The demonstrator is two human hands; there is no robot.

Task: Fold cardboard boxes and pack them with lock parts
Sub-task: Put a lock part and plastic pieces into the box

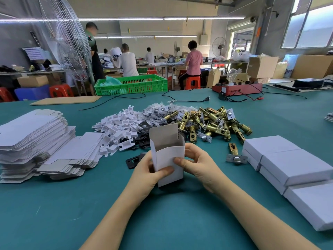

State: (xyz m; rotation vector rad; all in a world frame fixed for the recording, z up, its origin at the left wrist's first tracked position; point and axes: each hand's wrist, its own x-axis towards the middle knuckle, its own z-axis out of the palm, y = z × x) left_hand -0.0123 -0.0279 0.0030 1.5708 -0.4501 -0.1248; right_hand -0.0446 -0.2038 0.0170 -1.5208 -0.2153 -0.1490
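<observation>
While box (168,159) stands upright, open-topped, left hand (149,170) and right hand (196,162) each grip it; keep walls square, then reach brass latches (216,123) at 1 o'clock.

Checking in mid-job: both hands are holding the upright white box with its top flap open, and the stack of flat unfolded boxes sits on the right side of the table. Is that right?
Not quite. The head view shows the stack of flat unfolded boxes on the left side of the table, not the right. The rest holds: the left hand and right hand grip the upright white box, top flap open.
</observation>
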